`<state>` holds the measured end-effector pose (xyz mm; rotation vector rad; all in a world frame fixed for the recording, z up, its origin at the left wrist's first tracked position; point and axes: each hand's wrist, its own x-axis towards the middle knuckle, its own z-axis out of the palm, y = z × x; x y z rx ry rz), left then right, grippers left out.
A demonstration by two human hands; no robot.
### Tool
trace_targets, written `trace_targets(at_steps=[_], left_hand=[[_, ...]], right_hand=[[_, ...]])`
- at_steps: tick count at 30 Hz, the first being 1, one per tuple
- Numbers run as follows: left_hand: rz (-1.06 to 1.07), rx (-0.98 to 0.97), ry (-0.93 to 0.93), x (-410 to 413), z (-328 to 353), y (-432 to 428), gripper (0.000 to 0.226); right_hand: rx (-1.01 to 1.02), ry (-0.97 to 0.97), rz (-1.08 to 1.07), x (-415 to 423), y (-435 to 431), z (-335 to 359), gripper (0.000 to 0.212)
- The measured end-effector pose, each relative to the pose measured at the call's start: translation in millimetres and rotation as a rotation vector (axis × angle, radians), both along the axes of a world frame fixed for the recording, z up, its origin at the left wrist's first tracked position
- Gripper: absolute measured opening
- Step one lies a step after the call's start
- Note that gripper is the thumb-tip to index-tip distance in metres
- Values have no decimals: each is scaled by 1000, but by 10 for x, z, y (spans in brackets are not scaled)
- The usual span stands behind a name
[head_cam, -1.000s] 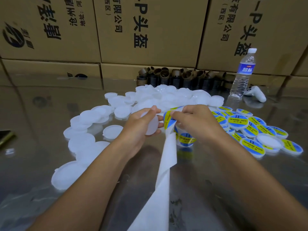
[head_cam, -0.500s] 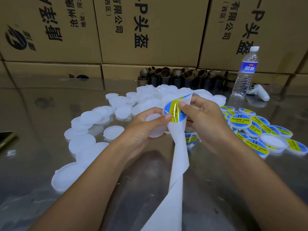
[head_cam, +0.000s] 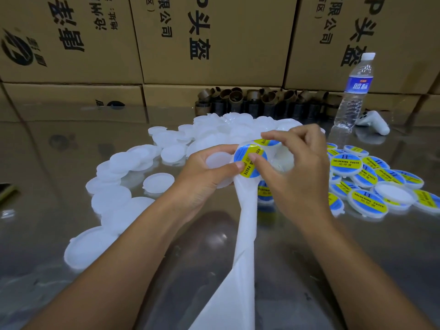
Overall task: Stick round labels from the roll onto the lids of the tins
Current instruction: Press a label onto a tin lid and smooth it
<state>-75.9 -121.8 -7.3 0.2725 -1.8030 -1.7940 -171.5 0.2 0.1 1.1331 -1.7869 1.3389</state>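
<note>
Label and lid have come together within the last second. A second ago the round label (head_cam: 250, 160) was only a curled edge lifting off the backing strip (head_cam: 242, 234), held low in my right grip (head_cam: 300, 172). Half a second ago it stood up facing me, beside the lid. Now it faces me squarely, printed side out, and its left part overlaps the right side of the blank lid (head_cam: 217, 161).

My left grip (head_cam: 207, 179) is curled round that lid from below, with the thumb tip touching the label's lower left edge. My right grip pinches the strip at its fold, thumb on the label's middle. Its other fingers curl over the top, where the next label (head_cam: 266, 142) shows behind. I cannot tell how much of the label still clings to the strip, which hangs from just under it toward me.

I judge the peel nearly done and the placing about to begin. The label sits off-centre, so it wants shifting left before I press it down; stuck as it is, it would overhang the rim. Unlabelled lids (head_cam: 123, 163) lie heaped to the left on the surface (head_cam: 47, 144) and labelled lids (head_cam: 371, 177) to the right, so plenty remains.
</note>
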Motion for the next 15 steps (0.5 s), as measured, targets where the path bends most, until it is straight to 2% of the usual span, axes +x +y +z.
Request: trace_targets(at_steps=[7, 15], left_hand=[[-23, -68, -46, 24, -12, 29, 15], [-88, 126, -21, -14, -10, 32, 21]], right_hand=[[128, 62, -5, -70, 29, -51, 25], [165, 164, -11, -75, 46, -59, 19]])
